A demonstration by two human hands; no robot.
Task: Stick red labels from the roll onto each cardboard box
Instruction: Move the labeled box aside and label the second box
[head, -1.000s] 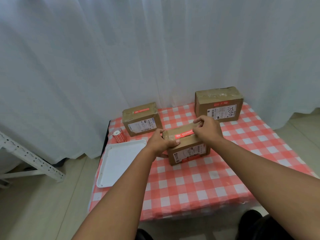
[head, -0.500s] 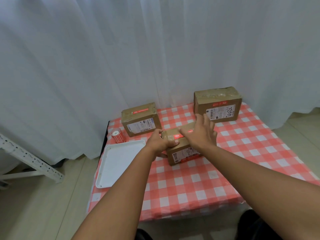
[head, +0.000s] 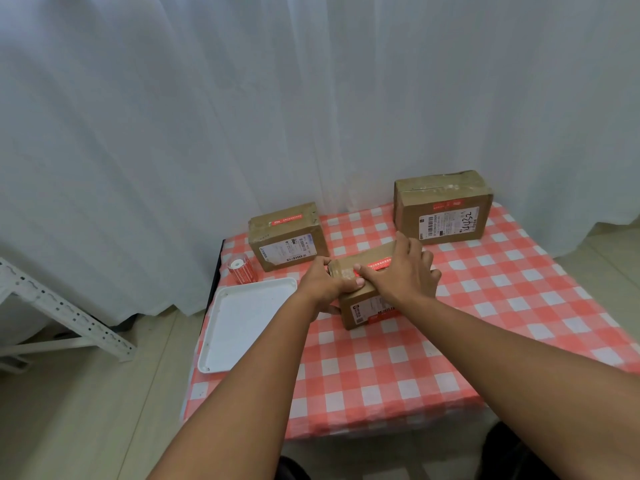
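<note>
Three brown cardboard boxes stand on the red-checked table [head: 398,372]. The middle box [head: 363,308] is nearest me, with a red label [head: 377,266] along its top. My left hand [head: 325,282] grips its left end, thumb over the top edge. My right hand [head: 403,271] lies flat on the top with straight fingers, pressing on the label and hiding most of it. The back-left box [head: 287,237] carries a red label on top. The back-right box [head: 443,211] shows a small red label on its front. The red label roll [head: 242,270] stands by the table's left edge.
A white tray [head: 242,323] lies at the table's left side, close to my left forearm. A white curtain [head: 311,98] hangs right behind the table. A white metal frame [head: 59,310] stands on the floor at the left.
My right hand went from pinching the label's right end to lying flat on the box top and has slid leftward along the label. My left hand stays on the box's left end.
</note>
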